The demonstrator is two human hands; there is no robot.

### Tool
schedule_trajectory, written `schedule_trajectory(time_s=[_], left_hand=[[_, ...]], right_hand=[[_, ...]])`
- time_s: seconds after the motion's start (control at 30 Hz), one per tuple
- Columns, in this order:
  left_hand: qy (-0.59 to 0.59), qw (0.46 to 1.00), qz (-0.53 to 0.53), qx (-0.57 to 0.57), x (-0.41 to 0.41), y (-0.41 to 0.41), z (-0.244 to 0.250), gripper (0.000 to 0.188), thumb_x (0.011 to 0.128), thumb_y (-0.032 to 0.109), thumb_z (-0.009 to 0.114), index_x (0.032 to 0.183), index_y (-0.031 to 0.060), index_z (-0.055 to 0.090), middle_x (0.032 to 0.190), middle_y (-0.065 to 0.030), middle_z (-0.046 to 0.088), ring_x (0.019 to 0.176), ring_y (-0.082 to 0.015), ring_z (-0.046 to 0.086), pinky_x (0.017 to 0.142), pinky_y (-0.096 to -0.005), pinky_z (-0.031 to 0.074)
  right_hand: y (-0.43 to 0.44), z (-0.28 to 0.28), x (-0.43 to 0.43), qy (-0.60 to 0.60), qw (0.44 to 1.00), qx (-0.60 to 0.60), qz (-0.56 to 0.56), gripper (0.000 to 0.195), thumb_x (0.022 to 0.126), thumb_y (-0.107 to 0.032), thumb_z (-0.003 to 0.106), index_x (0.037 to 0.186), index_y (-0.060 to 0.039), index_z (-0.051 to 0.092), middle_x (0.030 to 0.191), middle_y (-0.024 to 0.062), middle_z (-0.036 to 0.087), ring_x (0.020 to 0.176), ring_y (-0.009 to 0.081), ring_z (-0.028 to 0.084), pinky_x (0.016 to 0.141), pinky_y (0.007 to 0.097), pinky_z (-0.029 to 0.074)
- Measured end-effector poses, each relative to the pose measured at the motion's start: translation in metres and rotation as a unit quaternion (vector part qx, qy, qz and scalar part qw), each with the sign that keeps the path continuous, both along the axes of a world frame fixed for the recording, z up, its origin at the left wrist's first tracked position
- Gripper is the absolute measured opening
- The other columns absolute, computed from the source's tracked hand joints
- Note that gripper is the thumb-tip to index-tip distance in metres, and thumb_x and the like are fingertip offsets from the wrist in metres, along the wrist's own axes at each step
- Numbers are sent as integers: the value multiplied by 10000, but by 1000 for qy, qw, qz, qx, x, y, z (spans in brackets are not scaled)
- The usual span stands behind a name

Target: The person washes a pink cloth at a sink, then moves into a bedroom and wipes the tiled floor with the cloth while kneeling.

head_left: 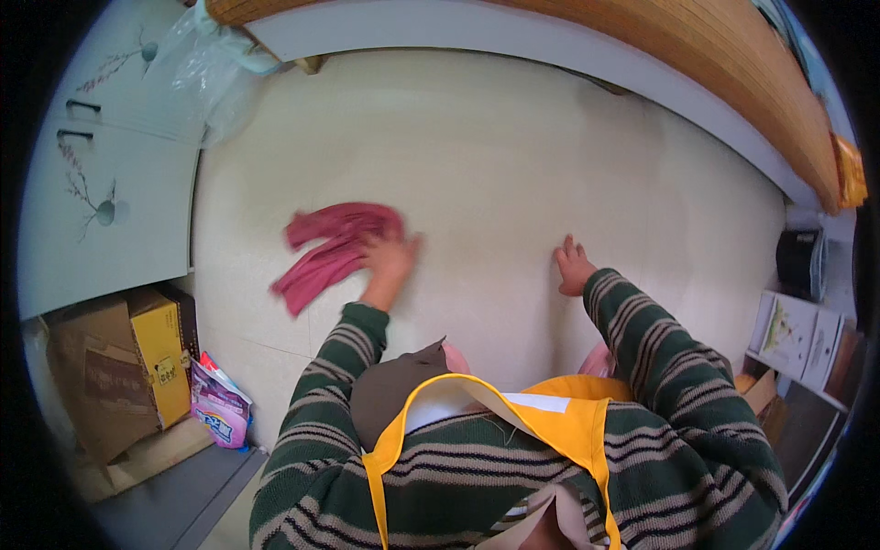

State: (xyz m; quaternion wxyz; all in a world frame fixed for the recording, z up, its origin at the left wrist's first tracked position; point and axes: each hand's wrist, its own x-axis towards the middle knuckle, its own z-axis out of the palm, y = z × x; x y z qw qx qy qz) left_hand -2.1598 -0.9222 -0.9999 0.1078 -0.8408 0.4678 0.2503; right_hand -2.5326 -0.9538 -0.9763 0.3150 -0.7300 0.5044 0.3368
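A wrinkled dark pink cloth (pixel 330 244) lies on the pale floor (pixel 474 165), folded so that two lengths spread to the left. My left hand (pixel 390 258) bears down on its right end, fingers on the fabric and thumb out to the side. Hand and cloth are both blurred. Well to the right, my right hand (pixel 572 267) is held low by the floor with its fingers apart and nothing in it. Whether its fingertips touch the floor is hard to tell.
A wood-edged bed frame or bench (pixel 426 34) curves across the far side. White cabinet doors (pixel 137 206) stand left, below a clear plastic bag (pixel 213 82). Cardboard boxes (pixel 103 378) and a pink-purple pouch (pixel 220 405) are near left. A small drawer unit (pixel 790 330) stands right.
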Motion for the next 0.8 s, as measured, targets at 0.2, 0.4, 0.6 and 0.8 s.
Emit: schedule_trajectory(time_s=[0.2,0.4,0.6,0.8], left_hand=[[471,793,-353,-153,-103,15,48,478,875,285,610,1294,85,498,1317,-221,472,1210,-342,469,993,-403,393],[218,927,-181,-244,-12,24,28,288,814,164,602,1062,20,625,1135,-195,596,1066,-361,550,913,-426,443],[46,988,-145,14,31,65,16,432,807,289,607,1168,57,556,1261,-222,501,1106,-405,515,911,-481,448],[80,981,-167,48,42,72,28,454,827,333,603,1187,59,557,1291,-161,514,1159,-329,509,945,-436,439]], right_hand=[[-7,-6,-18,-186,969,-101,-127,743,692,-125,655,1352,-39,326,1426,307,241,1288,455,326,1067,460,323],[2,11,46,-352,891,-287,-30,678,661,-192,692,1278,-46,453,1341,246,403,1223,413,413,1021,443,362],[28,11,73,-174,946,-132,239,692,749,-295,621,1392,-329,368,1528,89,165,1390,355,167,1002,690,217],[-47,-12,26,-39,977,-156,144,613,818,-450,535,1396,-346,358,1538,10,166,1394,291,191,1008,673,221]])
